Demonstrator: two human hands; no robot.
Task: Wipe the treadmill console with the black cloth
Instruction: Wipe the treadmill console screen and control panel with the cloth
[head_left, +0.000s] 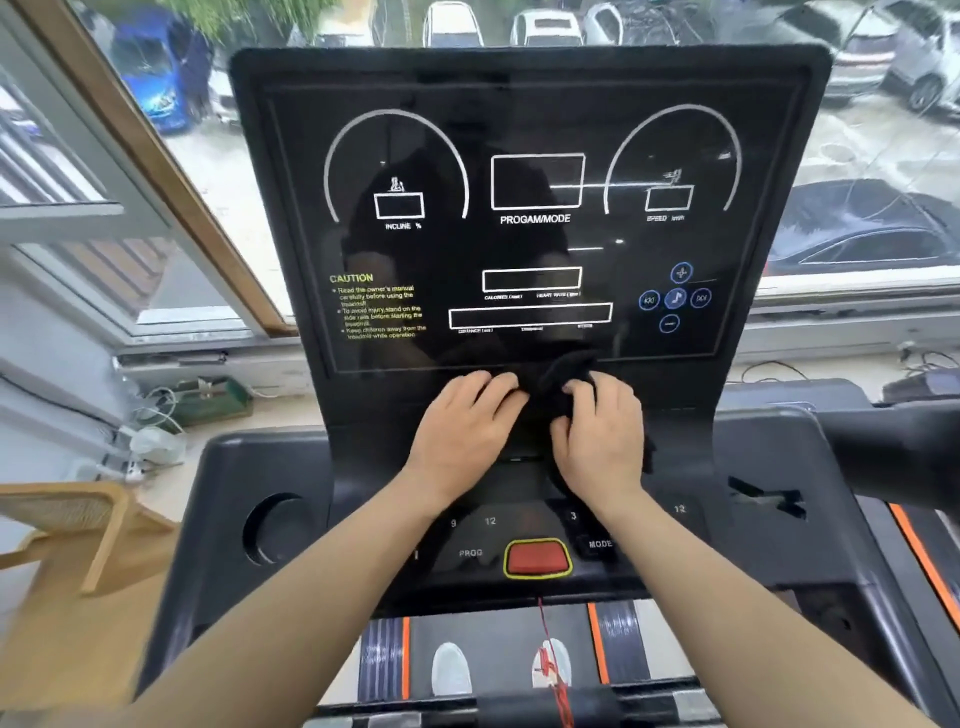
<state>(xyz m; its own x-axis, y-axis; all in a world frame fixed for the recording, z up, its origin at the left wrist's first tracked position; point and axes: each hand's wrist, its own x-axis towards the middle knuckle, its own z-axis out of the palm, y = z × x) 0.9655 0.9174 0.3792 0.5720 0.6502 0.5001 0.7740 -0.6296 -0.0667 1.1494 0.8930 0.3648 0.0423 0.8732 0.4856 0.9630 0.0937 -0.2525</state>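
Left hand (467, 421) and right hand (605, 434) are side by side at the lower edge of the treadmill console (530, 208), both gripping the black cloth (550, 387) bunched between them. Fingers of each hand are curled into the fabric. The cloth lies against the console just below the display panel, above the red stop button (537, 558). Both forearms extend from the bottom of the view. The display is unlit; printed markings are legible.
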